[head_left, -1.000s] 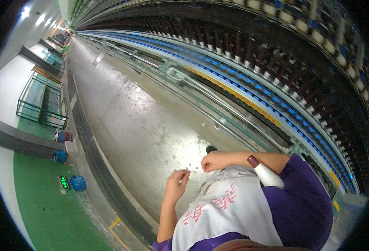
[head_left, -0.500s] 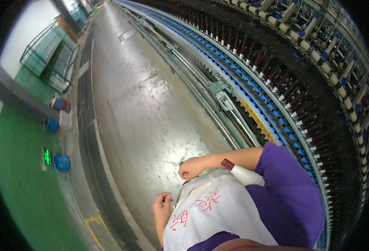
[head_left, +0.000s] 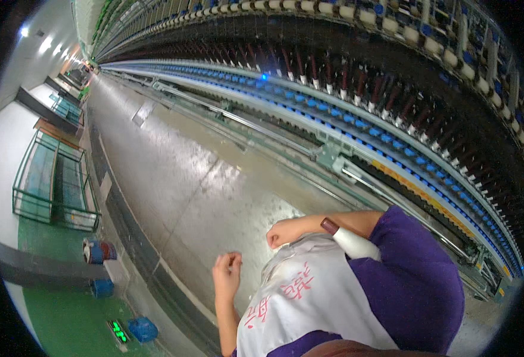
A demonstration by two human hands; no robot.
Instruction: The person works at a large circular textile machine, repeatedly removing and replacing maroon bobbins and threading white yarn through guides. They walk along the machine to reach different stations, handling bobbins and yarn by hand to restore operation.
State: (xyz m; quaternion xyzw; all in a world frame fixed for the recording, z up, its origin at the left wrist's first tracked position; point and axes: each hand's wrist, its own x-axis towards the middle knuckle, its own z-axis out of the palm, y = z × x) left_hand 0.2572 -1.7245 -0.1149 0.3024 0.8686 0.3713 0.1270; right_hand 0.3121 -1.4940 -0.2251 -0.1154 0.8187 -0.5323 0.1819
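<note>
Your left hand (head_left: pixel 227 273) curls loosely and your right hand (head_left: pixel 284 233) makes a fist, both seemingly empty. The white bobbin (head_left: pixel 348 239) sits tucked under your right arm, freeing both hands.

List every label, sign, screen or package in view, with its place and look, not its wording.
Lit display: low left, on the green floor strip; small dark panel, green glowing marks.
Apron print: on the white apron front; red marks.
Warning strip: along the machine's lower rail, right; yellow.
No packages seen.
</note>
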